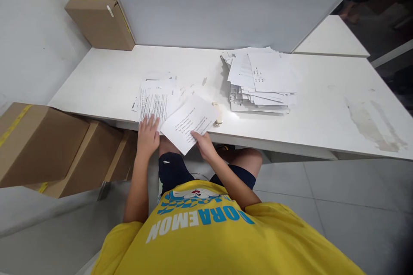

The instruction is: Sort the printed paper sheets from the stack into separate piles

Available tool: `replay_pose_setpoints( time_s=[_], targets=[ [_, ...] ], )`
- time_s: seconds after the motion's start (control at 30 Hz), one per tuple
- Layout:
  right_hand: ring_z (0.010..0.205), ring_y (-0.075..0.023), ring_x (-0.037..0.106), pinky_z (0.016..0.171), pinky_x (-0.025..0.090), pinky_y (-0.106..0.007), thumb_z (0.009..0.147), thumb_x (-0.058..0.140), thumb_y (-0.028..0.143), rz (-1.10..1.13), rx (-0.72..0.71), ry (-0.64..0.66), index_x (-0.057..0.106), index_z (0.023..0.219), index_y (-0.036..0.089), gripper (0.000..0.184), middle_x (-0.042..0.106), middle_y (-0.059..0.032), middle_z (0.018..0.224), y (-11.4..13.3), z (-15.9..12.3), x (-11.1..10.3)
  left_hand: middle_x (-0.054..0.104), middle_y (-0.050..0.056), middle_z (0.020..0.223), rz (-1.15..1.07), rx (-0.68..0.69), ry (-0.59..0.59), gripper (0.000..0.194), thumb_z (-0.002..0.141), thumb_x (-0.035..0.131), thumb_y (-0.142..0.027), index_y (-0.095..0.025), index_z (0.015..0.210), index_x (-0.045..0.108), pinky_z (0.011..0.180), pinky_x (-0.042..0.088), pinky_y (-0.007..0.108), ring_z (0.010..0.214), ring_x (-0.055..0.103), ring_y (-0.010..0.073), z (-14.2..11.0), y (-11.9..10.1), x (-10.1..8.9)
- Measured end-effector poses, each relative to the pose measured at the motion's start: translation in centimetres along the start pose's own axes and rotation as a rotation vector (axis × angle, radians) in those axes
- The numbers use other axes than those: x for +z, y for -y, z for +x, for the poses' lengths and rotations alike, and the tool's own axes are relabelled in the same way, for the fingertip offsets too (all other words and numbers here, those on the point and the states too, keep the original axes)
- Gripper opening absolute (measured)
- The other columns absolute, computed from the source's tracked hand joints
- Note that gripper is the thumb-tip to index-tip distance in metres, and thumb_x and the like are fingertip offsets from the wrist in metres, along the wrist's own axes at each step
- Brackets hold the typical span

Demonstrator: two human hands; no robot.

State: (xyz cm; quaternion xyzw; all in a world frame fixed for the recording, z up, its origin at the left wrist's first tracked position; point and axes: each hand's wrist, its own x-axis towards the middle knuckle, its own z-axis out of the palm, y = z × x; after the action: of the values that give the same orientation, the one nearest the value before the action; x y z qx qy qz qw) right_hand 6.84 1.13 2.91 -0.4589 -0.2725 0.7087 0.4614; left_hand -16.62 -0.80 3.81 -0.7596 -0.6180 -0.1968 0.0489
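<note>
White paper (182, 126): we're seemingly leafing, right hand (205, 145) pinching it, left hand (148, 135) resting spread on a pile (156, 99), any next move probably needing lightness.

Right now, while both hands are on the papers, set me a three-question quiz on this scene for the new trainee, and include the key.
1. True or false: the left hand rests on the pile of printed sheets.

2. Choose one. The cardboard box standing on the white table is at:
A) the near right corner
B) the far left corner
C) the middle of the near edge

3. Short answer: what is the right hand holding?

Key
1. True.
2. B.
3. Printed paper, gripped near its lower edge with the thumb on top.
</note>
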Motion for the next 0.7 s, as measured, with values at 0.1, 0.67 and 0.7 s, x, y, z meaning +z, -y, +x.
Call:
replay_pose_setpoints(
  time_s=[0.1, 0.67, 0.7],
  targets=[
    [0.122, -0.0305, 0.06, 0.105, 0.048, -0.049, 0.073, 0.073, 0.036, -0.011, -0.076, -0.045, 0.067, 0.116, 0.019, 0.047, 0.067, -0.0093, 0.128, 0.1, -0.1, -0.5, 0.039, 0.012, 0.155, -0.017, -0.015, 0.128, 0.059, 0.092, 0.046, -0.041, -0.019, 0.147, 0.043, 0.119, 0.022, 0.056, 0.147, 0.027, 0.0336, 2.1, 2.3, -0.3],
    [0.114, -0.031, 0.065, 0.104, 0.049, -0.048, 0.067, 0.078, 0.045, -0.052, -0.167, -0.176, 0.071, 0.096, 0.019, 0.04, 0.073, -0.0081, 0.117, 0.2, -1.4, -3.1, 0.062, 0.01, 0.134, 0.025, -0.091, 0.14, 0.041, 0.096, 0.041, -0.04, -0.023, 0.125, 0.066, 0.1, 0.041, 0.052, 0.119, 0.053, 0.035, 3.6, 0.7, -2.6],
    [0.115, -0.031, 0.064, 0.105, 0.048, -0.048, 0.068, 0.077, 0.045, -0.054, -0.164, -0.174, 0.071, 0.097, 0.019, 0.039, 0.073, -0.008, 0.117, 0.3, -1.5, -3.2, 0.063, 0.011, 0.131, 0.029, -0.081, 0.116, 0.041, 0.094, 0.046, -0.042, -0.023, 0.125, 0.065, 0.099, 0.041, 0.052, 0.116, 0.054, 0.0353, 3.5, 0.6, -2.5]
  ],
)
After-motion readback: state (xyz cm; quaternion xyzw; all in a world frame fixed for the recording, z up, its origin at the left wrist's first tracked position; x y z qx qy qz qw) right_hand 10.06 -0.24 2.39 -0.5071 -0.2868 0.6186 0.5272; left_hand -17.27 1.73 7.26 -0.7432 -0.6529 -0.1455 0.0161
